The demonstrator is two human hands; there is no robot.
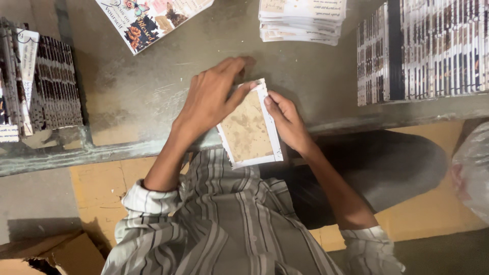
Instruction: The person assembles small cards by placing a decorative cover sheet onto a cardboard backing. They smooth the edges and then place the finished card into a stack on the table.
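Grey table | rows of stacked cards at right | brown white-edged card stack at table's near edge, between both hands | left hand closed over its top-left | right hand pinching its right edge.

Beyond the fingertips, a stack of white printed cards on the grey workbench. Up and to the left – a floral printed sheet. Far left and far right – upright rows of packed booklets. Below, yellow cardboard.
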